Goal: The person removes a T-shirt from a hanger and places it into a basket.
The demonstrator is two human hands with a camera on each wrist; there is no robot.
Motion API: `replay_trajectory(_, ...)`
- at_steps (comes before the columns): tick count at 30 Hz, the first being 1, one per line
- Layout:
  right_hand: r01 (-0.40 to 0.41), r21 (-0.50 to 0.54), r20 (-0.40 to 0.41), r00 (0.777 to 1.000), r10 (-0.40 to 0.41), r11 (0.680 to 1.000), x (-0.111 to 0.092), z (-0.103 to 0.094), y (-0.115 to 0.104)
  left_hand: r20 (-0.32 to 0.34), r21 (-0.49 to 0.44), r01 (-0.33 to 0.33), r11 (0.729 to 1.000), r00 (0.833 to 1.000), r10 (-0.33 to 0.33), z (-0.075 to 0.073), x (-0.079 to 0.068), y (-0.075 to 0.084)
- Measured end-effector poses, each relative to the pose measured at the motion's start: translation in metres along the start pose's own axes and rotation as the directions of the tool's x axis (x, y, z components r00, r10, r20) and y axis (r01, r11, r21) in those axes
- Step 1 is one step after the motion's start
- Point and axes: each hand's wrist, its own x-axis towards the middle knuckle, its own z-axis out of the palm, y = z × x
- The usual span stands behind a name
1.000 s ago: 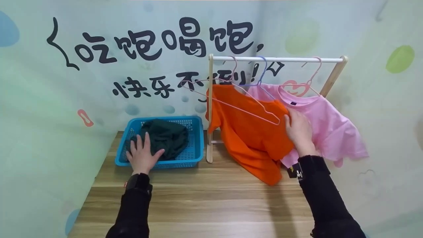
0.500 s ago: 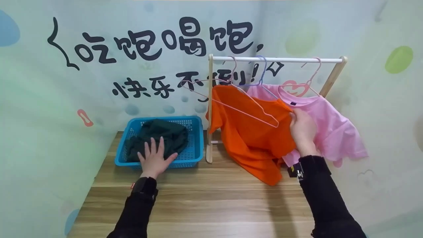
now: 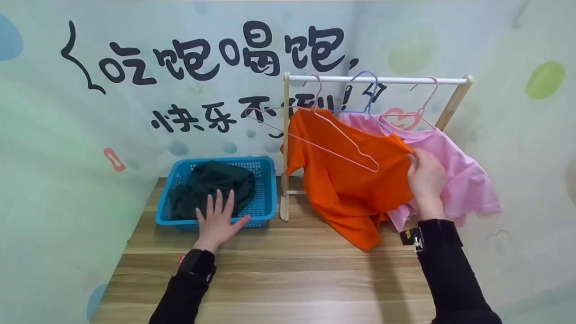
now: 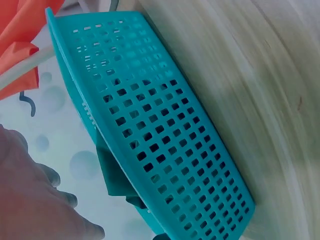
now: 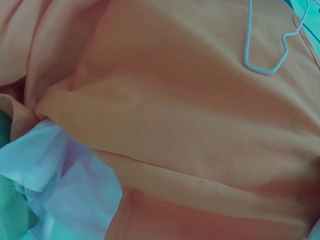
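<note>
My right hand [image 3: 425, 177] pinches the shoulder of an orange T-shirt [image 3: 351, 166] at its right side. The shirt hangs from a blue hanger [image 3: 371, 96] on the rack. A bare pink hanger [image 3: 320, 90] crosses in front of the shirt; its end also shows over the orange cloth [image 5: 165, 110] in the right wrist view. With fingers spread, my left hand [image 3: 218, 227] hovers at the front rim of a blue basket [image 3: 270, 193]. Dark green clothing [image 3: 229, 177] lies crumpled in the basket. In the left wrist view my fingers [image 4: 50, 175] stand apart from the basket wall [image 4: 150, 115].
A small rack with a white rail [image 3: 333, 79] and wooden posts stands on the wood-grain table [image 3: 288, 279]. To the right hangs a pink T-shirt [image 3: 463, 171] on a second pink hanger [image 3: 432, 94]. A patterned wall covering [image 3: 135, 193] rises behind.
My right hand has moved right, drawing the orange shirt's shoulder along, and the blue hanger has shifted right on the rail. My left hand has moved right and back toward the basket's front rim.
</note>
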Motion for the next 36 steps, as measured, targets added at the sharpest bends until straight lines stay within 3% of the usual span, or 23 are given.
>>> replay_trajectory(14, -0.049, 0.027, 0.034, 0.998, 0.048, 0.998, -0.054, 0.0, 0.044, -0.018, -0.018, -0.045, 0.999, 0.999, 0.045, 0.015, -0.022, -0.006)
replay_trajectory(20, -0.086, 0.044, 0.069, 0.994, 0.083, 0.995, -0.079, -0.002, 0.062, -0.057, 0.005, -0.066, 0.998, 0.996, 0.066, 0.019, -0.028, -0.007)
replay_trajectory(31, -0.004, 0.078, -0.014, 1.0, 0.005, 0.997, -0.117, 0.006, 0.092, -0.136, 0.002, -0.112, 0.994, 0.984, 0.112, 0.034, -0.033, -0.01)
replay_trajectory(36, -0.023, 0.067, -0.008, 1.0, 0.024, 0.998, -0.126, 0.008, 0.099, -0.142, -0.012, -0.12, 0.993, 0.983, 0.117, 0.04, -0.034, -0.015)
